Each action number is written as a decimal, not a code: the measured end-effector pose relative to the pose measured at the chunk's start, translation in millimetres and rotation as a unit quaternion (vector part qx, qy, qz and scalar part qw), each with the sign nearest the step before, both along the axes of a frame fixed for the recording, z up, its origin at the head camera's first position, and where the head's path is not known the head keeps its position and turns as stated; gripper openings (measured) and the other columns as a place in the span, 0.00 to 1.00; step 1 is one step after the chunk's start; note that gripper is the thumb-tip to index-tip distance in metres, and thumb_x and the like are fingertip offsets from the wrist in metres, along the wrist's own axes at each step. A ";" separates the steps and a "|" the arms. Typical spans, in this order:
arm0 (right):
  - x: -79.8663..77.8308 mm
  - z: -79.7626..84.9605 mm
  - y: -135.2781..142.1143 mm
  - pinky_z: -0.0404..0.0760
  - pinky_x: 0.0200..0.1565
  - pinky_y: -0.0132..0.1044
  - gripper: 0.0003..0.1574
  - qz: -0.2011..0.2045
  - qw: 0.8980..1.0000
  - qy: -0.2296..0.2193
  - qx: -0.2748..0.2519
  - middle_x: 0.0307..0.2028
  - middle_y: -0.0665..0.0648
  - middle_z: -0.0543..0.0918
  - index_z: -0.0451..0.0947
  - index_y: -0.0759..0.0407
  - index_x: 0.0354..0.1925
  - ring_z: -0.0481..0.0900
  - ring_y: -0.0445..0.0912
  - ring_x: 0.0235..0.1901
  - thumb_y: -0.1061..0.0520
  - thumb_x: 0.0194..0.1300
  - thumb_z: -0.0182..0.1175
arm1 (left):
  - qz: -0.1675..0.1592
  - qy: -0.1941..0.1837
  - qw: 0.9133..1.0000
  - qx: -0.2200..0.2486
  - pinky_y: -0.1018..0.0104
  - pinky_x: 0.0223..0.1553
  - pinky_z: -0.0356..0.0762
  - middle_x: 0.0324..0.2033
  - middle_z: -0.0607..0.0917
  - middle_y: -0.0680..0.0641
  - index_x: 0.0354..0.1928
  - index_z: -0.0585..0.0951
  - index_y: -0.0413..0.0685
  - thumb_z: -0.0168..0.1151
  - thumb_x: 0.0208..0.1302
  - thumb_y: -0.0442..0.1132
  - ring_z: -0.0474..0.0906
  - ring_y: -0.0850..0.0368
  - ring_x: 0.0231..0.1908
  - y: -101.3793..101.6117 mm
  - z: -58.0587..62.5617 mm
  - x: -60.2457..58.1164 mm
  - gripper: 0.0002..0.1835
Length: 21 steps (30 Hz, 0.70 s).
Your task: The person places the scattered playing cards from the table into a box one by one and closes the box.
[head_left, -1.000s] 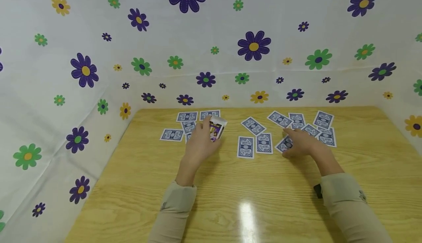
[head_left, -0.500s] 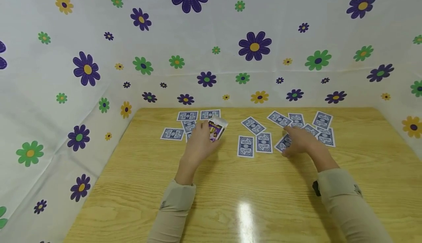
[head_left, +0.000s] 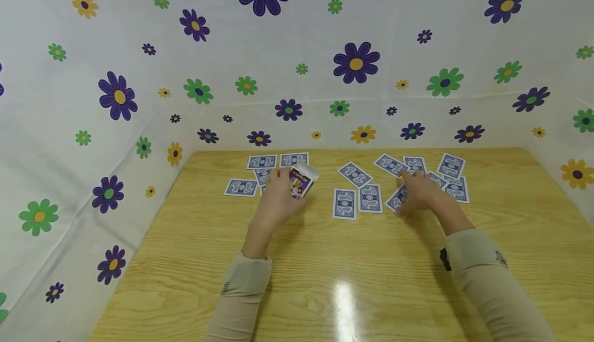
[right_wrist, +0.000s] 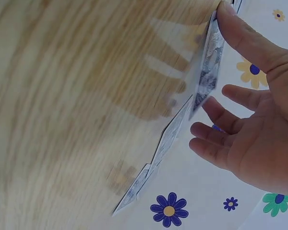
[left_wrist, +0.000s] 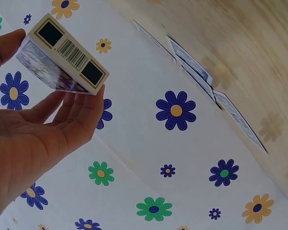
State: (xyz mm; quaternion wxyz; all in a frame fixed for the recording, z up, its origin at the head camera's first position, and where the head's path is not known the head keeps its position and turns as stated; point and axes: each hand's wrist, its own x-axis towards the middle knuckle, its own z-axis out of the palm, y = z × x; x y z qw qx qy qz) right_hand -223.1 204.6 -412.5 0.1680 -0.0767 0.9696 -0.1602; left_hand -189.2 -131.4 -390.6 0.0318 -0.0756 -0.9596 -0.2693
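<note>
My left hand (head_left: 278, 195) grips a small purple playing-card box (head_left: 300, 183), tilted, with its pale flap standing open at the top. The bottom of the card box (left_wrist: 69, 55) shows a barcode in the left wrist view, with thumb on one side and fingers on the other. My right hand (head_left: 419, 195) spans a blue-backed playing card (head_left: 397, 196), thumb at its near end. In the right wrist view, that playing card (right_wrist: 210, 64) lies between the thumb (right_wrist: 249, 40) and the curled fingers, close over the table. Part of it is hidden under the palm.
Several face-down cards lie around the right hand, one a playing card (head_left: 451, 166) at the far right. Three more, including a card (head_left: 345, 204), lie mid-table; others, including a card (head_left: 241, 188), lie left. A flowered cloth (head_left: 297, 63) rises behind the wooden table (head_left: 297, 280).
The view shifts slightly with the head. Both hands stay in nearly the same places, the left with the card box and the right at the same card.
</note>
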 end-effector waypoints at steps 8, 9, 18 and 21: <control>5.8 -2.2 -3.8 0.68 0.56 0.72 0.70 -0.025 0.999 0.026 -0.023 0.65 0.82 0.52 0.48 0.63 0.76 0.59 0.78 0.62 0.50 0.47 0.79 | -0.020 0.005 1.000 -0.014 0.52 0.48 0.81 0.57 0.69 0.33 0.69 0.63 0.37 0.75 0.51 0.41 0.72 0.42 0.50 1.6 2.3 2.9 0.45; 6.6 -2.8 -4.5 0.70 0.56 0.71 0.69 -0.024 0.999 0.033 -0.027 0.64 0.81 0.53 0.48 0.63 0.76 0.62 0.77 0.60 0.52 0.47 0.79 | -0.022 0.008 1.000 -0.014 0.52 0.48 0.81 0.58 0.69 0.33 0.69 0.63 0.37 0.75 0.51 0.41 0.71 0.42 0.50 1.4 2.4 2.9 0.45; 14.6 -0.6 -6.6 0.79 0.50 0.58 0.48 -0.029 0.993 0.084 -0.082 0.62 0.79 0.59 0.57 0.66 0.73 0.70 0.65 0.50 0.70 0.58 0.64 | -0.053 0.032 0.998 0.001 0.54 0.47 0.80 0.57 0.69 0.35 0.71 0.62 0.39 0.74 0.49 0.39 0.70 0.44 0.50 0.2 0.3 1.8 0.47; 16.4 0.2 -3.2 0.79 0.50 0.57 0.43 -0.032 0.991 0.087 -0.099 0.63 0.78 0.61 0.60 0.67 0.71 0.70 0.66 0.52 0.74 0.57 0.59 | -0.057 0.032 0.998 0.003 0.54 0.47 0.80 0.58 0.68 0.36 0.73 0.60 0.41 0.74 0.50 0.40 0.70 0.45 0.51 0.2 -1.0 1.4 0.48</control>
